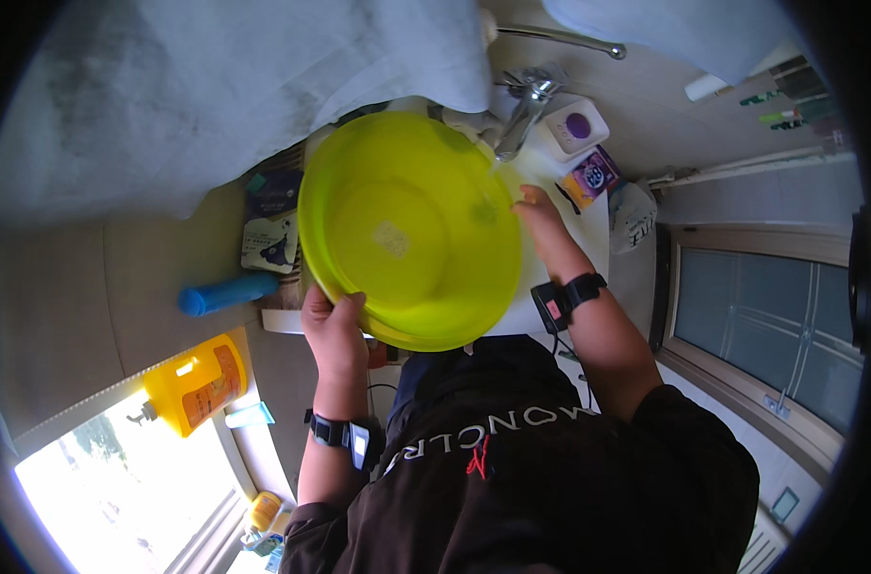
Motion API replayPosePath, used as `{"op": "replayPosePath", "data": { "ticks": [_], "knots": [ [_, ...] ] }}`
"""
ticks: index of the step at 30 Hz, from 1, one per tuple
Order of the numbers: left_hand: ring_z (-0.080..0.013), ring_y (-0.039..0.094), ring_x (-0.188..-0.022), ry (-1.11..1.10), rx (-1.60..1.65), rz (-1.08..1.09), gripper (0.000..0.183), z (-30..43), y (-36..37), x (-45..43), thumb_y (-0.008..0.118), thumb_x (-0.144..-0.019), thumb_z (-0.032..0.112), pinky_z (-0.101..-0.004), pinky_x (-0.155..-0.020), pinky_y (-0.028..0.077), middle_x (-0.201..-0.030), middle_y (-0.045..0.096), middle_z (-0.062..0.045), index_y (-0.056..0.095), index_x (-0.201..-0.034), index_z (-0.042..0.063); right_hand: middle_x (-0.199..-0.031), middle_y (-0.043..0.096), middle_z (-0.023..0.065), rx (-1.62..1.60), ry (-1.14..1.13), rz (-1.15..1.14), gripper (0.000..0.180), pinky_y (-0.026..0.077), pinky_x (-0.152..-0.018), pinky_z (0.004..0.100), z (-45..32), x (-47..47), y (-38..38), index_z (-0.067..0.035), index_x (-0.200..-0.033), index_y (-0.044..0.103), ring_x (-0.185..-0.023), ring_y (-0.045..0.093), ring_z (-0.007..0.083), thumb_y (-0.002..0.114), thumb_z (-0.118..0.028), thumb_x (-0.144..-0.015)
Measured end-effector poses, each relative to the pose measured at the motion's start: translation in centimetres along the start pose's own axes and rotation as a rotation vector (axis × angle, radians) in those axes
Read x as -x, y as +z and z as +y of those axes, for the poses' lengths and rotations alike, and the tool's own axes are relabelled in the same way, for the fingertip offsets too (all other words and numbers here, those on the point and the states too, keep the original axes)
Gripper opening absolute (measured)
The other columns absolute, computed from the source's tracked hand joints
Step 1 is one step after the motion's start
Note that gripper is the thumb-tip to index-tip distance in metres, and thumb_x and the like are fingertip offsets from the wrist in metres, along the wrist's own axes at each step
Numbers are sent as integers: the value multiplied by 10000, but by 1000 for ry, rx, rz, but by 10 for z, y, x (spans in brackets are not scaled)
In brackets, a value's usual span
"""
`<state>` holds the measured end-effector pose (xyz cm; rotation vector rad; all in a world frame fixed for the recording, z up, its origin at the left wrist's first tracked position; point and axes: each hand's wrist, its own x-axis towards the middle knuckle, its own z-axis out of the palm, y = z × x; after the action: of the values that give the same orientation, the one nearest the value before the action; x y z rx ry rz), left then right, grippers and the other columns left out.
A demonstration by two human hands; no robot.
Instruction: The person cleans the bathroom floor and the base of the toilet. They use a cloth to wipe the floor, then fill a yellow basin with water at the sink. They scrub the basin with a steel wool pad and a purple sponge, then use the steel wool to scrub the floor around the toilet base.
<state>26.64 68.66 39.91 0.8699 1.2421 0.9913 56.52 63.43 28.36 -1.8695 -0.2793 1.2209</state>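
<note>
A yellow-green plastic basin [406, 229] is held over a white washbasin counter [543, 251], its hollow inside facing the camera. My left hand [335, 330] grips the basin's near left rim, thumb on the inside. My right hand [539, 212] is at the basin's right side, fingers bent near the rim; whether it touches the basin cannot be told. Just beyond the rim stands a chrome faucet [525, 118]. Much of the sink is hidden behind the basin.
Right of the faucet are a white soap tray [575, 133] and a purple-orange box [589, 176]. Packets [270, 240] and a blue cylinder [227, 293] lie left. A yellow jug [198, 384] stands by the window. Pale cloth [263, 86] hangs overhead.
</note>
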Motion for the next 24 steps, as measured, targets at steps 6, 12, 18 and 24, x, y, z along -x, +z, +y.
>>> {"op": "replayPosePath", "data": {
  "ticks": [6, 12, 18, 24],
  "knots": [
    [-159, 606, -851, -97, 218, -73, 301, -28, -33, -25, 492, -764, -25, -265, -802, 475, -966, 638, -57, 610, -1041, -5, -936, 644, 37, -280, 55, -254, 265, 467, -660, 262, 14, 25, -28, -50, -1116, 596, -805, 611, 134, 510, -118, -874],
    [-157, 606, -847, -98, 203, -167, 311, -27, -25, -24, 488, -751, -35, -258, -781, 475, -951, 635, -55, 609, -1035, -1, -955, 629, 48, -271, -42, -136, 234, 475, -673, 273, 9, 41, -45, -38, -1088, 589, -838, 613, 145, 537, -116, -873],
    [-142, 591, -794, -161, 145, -134, 294, -48, -5, -41, 456, -759, -78, -243, -732, 455, -917, 631, -48, 598, -1008, -13, -958, 626, 84, -181, -99, -42, 278, 484, -722, 279, 36, 23, -51, 0, -1117, 570, -849, 614, 182, 570, -98, -857],
    [-126, 585, -828, -55, 58, -121, 236, -59, -4, -45, 498, -815, -33, -239, -746, 447, -960, 634, -56, 593, -1030, -23, -1185, 557, 226, 687, -392, 297, 451, 416, -971, 389, 41, 17, -32, 31, -1237, 505, -1108, 530, 369, 621, -88, -818]
  ]
}}
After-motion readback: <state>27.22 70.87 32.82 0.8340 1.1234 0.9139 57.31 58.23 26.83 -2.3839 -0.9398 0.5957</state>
